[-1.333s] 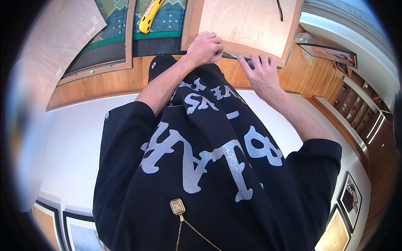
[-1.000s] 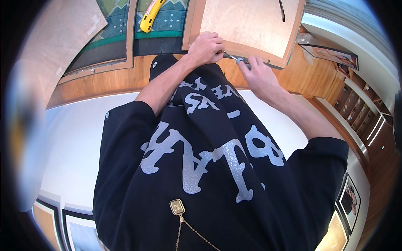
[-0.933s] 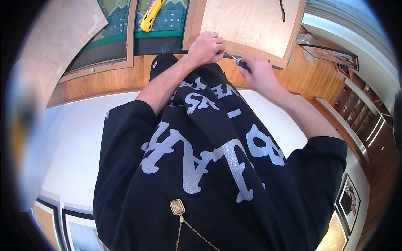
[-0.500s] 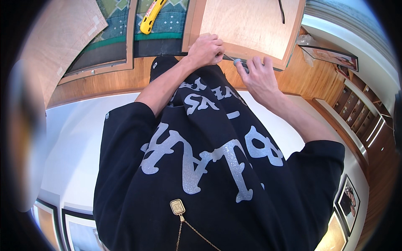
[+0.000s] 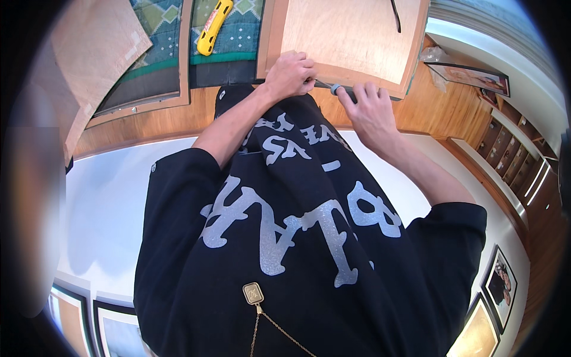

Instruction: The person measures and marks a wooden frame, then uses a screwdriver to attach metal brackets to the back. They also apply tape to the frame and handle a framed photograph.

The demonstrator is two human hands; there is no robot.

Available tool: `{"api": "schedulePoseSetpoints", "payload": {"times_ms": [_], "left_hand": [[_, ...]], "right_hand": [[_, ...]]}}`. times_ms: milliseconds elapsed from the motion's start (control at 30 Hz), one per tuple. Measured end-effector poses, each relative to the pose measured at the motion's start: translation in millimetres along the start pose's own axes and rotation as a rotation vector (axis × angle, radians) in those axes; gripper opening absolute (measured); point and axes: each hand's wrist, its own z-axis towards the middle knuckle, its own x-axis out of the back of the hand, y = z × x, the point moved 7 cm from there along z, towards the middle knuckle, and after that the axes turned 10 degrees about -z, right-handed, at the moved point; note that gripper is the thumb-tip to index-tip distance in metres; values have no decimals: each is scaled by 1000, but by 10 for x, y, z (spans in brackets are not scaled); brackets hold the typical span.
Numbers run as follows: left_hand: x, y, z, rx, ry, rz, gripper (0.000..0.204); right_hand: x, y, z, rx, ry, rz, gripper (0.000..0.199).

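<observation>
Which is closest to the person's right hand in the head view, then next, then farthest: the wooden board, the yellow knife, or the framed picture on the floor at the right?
From the right hand:
1. Wooden board, just above it.
2. Framed picture, to its upper right.
3. Yellow knife, far upper left, beyond the left hand.

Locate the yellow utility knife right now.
Head view, top left of centre: the yellow utility knife lies on the patterned green mat, left of the wooden board both hands work at, untouched.
</observation>
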Motion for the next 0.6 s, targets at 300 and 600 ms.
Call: {"api": "schedulePoseSetpoints", "payload": {"times_ms": [300,600], "left_hand": [[15,11,17,-6,-21,5,11],[96,65,57,96,5,-106,16]], "right_hand": [[-805,264,-95,-836,-521,1346,25],[-987,550,-426,-856,-233,1698,32]]}}
